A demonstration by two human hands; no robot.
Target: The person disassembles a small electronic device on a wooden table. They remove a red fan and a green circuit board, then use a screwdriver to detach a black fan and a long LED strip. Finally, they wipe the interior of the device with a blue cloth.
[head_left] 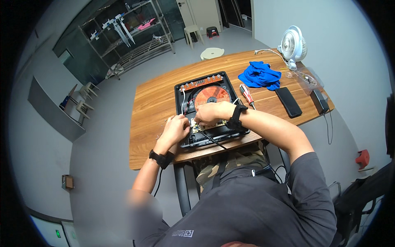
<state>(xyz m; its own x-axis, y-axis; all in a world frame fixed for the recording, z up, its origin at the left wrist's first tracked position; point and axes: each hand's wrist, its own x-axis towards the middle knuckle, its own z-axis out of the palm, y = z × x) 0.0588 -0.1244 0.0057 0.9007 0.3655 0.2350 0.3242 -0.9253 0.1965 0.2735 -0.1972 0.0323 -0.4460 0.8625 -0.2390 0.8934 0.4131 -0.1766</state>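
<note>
An opened induction cooker [191,142], a black housing without its top, lies on the wooden table in front of me. Inside it are a round copper coil [205,96], an orange-red control board [201,83] along the far side and a circuit board [196,128] at the near side. My right hand [212,113] reaches over the circuit board, fingers bent down and pressed together at its left part. My left hand [176,131] is at the housing's left edge with curled fingers. What either hand's fingertips hold, if anything, is too small to make out. A black cord [212,140] crosses the near edge.
Right of the cooker lies a red and white screwdriver [247,94]. Beyond are a blue cloth [261,75], a black phone [289,102], a black power adapter [319,101], a clear plastic bag [306,80] and a white fan [293,45]. Small bits [161,128] lie left of the cooker.
</note>
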